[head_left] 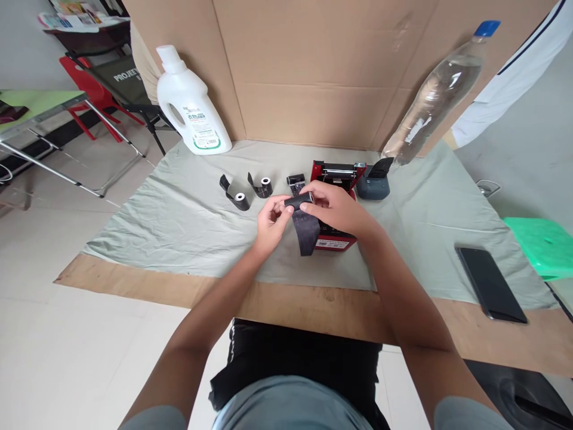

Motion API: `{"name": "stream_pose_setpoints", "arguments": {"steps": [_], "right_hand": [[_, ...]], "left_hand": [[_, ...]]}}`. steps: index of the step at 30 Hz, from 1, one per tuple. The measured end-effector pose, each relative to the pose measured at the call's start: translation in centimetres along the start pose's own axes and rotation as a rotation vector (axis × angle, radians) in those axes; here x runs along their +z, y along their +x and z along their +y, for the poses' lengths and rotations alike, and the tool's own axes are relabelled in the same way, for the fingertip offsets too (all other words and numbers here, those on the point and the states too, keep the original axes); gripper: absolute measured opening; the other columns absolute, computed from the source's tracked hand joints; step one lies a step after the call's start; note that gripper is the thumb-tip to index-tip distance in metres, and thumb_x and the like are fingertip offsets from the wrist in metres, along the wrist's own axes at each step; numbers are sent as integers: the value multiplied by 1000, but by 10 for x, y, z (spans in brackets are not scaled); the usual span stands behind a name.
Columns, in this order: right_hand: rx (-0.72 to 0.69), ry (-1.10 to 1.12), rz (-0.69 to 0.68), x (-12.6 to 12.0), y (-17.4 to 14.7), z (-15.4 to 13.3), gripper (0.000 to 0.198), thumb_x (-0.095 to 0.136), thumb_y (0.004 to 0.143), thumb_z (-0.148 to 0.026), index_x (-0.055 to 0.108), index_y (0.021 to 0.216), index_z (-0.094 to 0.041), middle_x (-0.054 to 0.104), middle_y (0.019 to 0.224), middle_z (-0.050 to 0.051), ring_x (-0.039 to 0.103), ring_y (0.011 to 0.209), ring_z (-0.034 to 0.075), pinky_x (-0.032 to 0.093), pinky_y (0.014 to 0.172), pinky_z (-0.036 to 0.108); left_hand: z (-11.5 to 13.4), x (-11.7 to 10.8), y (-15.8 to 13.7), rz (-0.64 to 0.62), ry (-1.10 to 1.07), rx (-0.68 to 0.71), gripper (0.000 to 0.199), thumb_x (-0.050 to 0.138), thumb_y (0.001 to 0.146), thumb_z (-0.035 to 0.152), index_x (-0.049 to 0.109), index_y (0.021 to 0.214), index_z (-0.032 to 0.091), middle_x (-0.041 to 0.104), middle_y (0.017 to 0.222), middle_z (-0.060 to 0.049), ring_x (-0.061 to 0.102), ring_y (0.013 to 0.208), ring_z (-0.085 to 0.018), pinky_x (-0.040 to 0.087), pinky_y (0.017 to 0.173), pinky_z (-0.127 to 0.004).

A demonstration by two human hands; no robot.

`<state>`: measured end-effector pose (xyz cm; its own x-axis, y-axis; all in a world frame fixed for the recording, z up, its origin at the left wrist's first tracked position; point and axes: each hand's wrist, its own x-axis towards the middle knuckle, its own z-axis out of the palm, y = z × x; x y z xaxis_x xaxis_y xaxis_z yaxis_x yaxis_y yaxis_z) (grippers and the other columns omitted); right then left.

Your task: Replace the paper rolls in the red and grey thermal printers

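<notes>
Both hands hold a black paper roll (299, 201) level above the cloth, its loose strip (307, 232) hanging down towards me. My left hand (271, 220) pinches the roll's left end. The fingers and thumb of my right hand (333, 208) close on its right end. Just behind and partly under my right hand stands a red and black printer (335, 243) with its lid (339, 171) raised; the hand hides much of its inside. Another black roll (295, 180) lies beyond my fingers. To the left are two more rolls with white cores (240, 202) (265, 187), their ends curling up.
A dark blue-grey device (373, 185) with a black strip sits right of the printer. A white detergent bottle (192, 107) and a tall water bottle (436, 101) stand before the cardboard wall (308, 71). A phone (491, 285) lies near the right front edge. Behind the cardboard, people partly show.
</notes>
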<state>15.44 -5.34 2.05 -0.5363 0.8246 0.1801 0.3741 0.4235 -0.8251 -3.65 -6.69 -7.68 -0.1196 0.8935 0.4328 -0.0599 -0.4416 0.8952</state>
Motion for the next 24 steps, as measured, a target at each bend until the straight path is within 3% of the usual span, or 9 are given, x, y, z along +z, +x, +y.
{"name": "stream_pose_setpoints", "arguments": {"steps": [3, 6, 9, 11, 14, 19, 24], "right_hand": [[-26, 54, 29, 3, 2, 2, 18, 59, 96, -35, 66, 108, -23, 68, 97, 2, 59, 84, 19, 44, 75, 32], [-63, 59, 23, 6, 4, 3, 21, 60, 95, -29, 67, 113, -24, 68, 102, 3, 59, 83, 18, 45, 76, 33], [-12, 76, 57, 10, 5, 4, 22, 60, 96, -32, 65, 115, -24, 67, 91, 1, 58, 79, 18, 46, 75, 33], [1, 84, 81, 11, 6, 5, 21, 59, 96, -33, 65, 114, -24, 65, 87, 1, 59, 79, 19, 47, 75, 34], [-21, 56, 77, 13, 6, 5, 22, 59, 95, -31, 66, 114, -24, 67, 94, 1, 59, 80, 19, 47, 76, 34], [18, -18, 113, 15, 6, 5, 21, 58, 95, -32, 67, 114, -25, 62, 77, -2, 55, 71, 17, 44, 70, 32], [4, -126, 133, 21, 7, 7, 24, 59, 92, -26, 68, 114, -23, 65, 86, 0, 54, 69, 16, 45, 70, 32]], "left_hand": [[0, -1, 1, -9, -52, 9, 52, 80, 84, 62, 65, 115, 24, 60, 83, 2, 55, 72, -12, 46, 72, -26], [-1, -2, 3, -30, -68, -25, 48, 76, 86, 64, 68, 108, 21, 61, 80, 1, 55, 70, -12, 46, 70, -26], [-2, -3, 4, 5, -86, -16, 48, 82, 83, 59, 68, 111, 23, 62, 82, 1, 58, 73, -12, 47, 70, -25], [-4, -4, 4, 4, -94, -22, 51, 82, 83, 59, 67, 116, 24, 59, 77, 3, 57, 69, -11, 46, 66, -24], [-7, -5, 4, -24, -88, -46, 46, 77, 87, 61, 69, 109, 22, 56, 70, 5, 52, 60, -9, 45, 61, -23], [-17, -4, 3, -24, -114, -29, 49, 82, 84, 56, 66, 116, 22, 71, 92, -1, 67, 82, -13, 53, 77, -26], [-27, -1, 2, -89, -201, -96, 51, 80, 85, 58, 64, 116, 21, 74, 102, -5, 72, 92, -17, 57, 84, -30]]}}
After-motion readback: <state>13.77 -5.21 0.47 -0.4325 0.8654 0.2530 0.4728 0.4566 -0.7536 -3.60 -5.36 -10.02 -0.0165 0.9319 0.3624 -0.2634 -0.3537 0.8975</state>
